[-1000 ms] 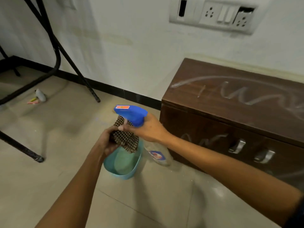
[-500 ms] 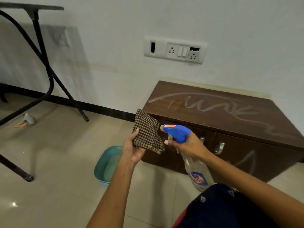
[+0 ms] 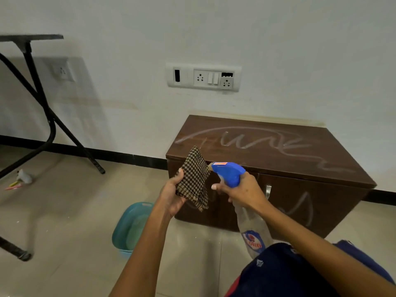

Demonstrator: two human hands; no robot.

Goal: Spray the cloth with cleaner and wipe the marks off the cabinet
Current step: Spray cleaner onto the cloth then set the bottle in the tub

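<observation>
My left hand [image 3: 171, 195] grips a brown checked cloth [image 3: 194, 179] and holds it upright in front of the cabinet's left corner. My right hand [image 3: 242, 190] holds a clear spray bottle [image 3: 252, 228] by its neck, a finger on the trigger. Its blue spray head [image 3: 228, 171] points left, with the nozzle almost touching the cloth. The low dark wooden cabinet [image 3: 300, 189] stands against the wall, with white scribbled marks [image 3: 257, 142] on its top and more on its front doors.
A teal plastic basin [image 3: 130, 228] sits on the tiled floor below my left forearm. A black metal table frame [image 3: 42, 108] stands at the left, with a small white object [image 3: 24, 176] under it. A socket panel [image 3: 203, 77] is on the wall. My dark-clothed knee [image 3: 289, 273] is at bottom right.
Both hands rose from over the basin to the front of the cabinet. The view lifted and pulled back. In the last half second the cloth and the nozzle stayed close together.
</observation>
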